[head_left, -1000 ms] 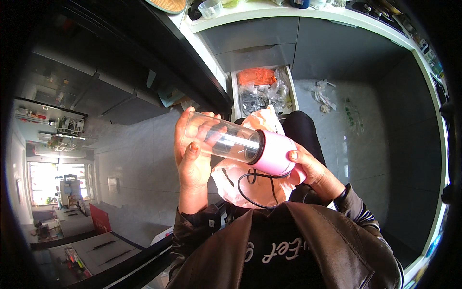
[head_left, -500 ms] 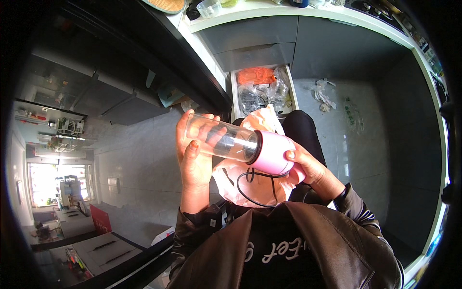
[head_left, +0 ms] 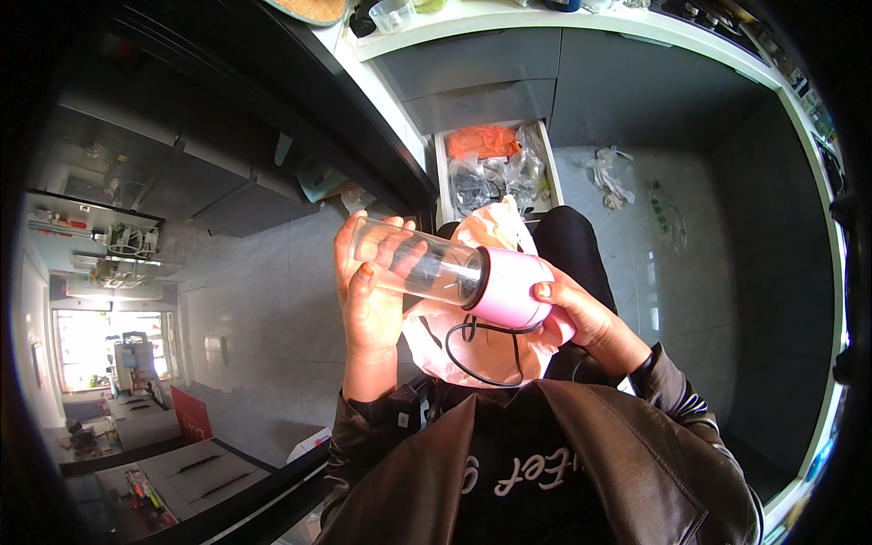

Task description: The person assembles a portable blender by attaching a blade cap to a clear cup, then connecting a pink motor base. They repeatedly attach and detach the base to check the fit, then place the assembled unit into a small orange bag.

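Observation:
A portable blender lies nearly level across my lap, its clear cup [head_left: 413, 263] toward the left and its pink base [head_left: 513, 289] toward the right. My left hand [head_left: 368, 295] is wrapped round the cup's far end, with the fingers showing through the clear wall. The pink base is gripped by my right hand [head_left: 581, 309], thumb on top. A black ring joins cup and base. Below them a black cord [head_left: 454, 354] loops over a pale pink plastic bag [head_left: 431, 341] on my lap.
Beyond my knees an open drawer [head_left: 554, 173] holds an orange bag [head_left: 483, 142] and clear plastic bags. Crumpled plastic [head_left: 613, 177] lies on the grey tiled floor. A white counter [head_left: 490, 29] with grey cabinets runs along the far side. A dark door frame [head_left: 363, 136] stands at left.
Both hands keep their hold on the blender. Its pink base and my right hand have shifted very slightly to the left.

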Tool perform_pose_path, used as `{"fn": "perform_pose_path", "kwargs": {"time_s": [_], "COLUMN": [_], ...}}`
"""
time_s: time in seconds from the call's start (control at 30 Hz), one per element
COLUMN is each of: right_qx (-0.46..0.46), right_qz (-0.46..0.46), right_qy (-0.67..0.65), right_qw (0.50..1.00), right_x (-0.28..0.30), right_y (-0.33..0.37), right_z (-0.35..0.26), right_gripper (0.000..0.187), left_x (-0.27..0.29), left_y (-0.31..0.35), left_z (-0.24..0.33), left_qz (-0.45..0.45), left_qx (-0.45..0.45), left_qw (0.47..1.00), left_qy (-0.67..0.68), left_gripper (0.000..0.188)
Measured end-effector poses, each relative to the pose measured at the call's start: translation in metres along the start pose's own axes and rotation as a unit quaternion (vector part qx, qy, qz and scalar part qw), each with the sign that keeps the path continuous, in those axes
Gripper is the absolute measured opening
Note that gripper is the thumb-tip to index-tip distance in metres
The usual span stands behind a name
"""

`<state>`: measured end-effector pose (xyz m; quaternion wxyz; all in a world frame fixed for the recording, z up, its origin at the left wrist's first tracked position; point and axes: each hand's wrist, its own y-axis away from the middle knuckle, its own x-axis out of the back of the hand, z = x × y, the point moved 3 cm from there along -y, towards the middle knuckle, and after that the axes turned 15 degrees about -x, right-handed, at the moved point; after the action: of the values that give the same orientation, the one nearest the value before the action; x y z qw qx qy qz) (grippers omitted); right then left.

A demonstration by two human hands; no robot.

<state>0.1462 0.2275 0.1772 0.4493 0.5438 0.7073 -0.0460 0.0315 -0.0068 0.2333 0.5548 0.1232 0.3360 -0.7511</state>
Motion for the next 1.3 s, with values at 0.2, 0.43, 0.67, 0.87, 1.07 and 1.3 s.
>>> {"fn": "perform_pose_path", "kwargs": {"time_s": [0.2,0.43,0.67,0.87,1.07,1.3], "right_qx": [-0.016,-0.027,-0.028,-0.028,-0.051,-0.008], "right_qz": [-0.003,-0.003,0.004,0.003,-0.008,0.017], "right_qy": [0.003,-0.007,-0.011,-0.011,0.002,-0.002], "right_qw": [1.000,1.000,1.000,1.000,0.999,1.000], "right_x": [0.004,0.006,0.004,0.001,-0.002,0.001], "right_y": [-0.002,-0.006,-0.005,-0.002,0.002,0.001], "right_z": [0.004,0.007,0.006,0.003,-0.003,0.003], "right_gripper": [0.098,0.093,0.092,0.093,0.094,0.091], "left_x": [0.006,0.013,0.012,0.013,0.012,0.001], "left_y": [0.003,0.006,0.006,0.005,0.005,0.002], "left_z": [-0.005,-0.009,-0.009,-0.010,-0.009,-0.004], "left_qz": [-0.005,0.009,0.019,0.018,0.002,-0.001], "left_qx": [0.002,0.012,0.013,0.011,-0.002,-0.018], "left_qw": [1.000,1.000,1.000,1.000,1.000,0.999], "left_qy": [-0.023,-0.017,0.003,0.013,-0.029,-0.049], "left_gripper": [0.077,0.076,0.076,0.076,0.074,0.077]}}
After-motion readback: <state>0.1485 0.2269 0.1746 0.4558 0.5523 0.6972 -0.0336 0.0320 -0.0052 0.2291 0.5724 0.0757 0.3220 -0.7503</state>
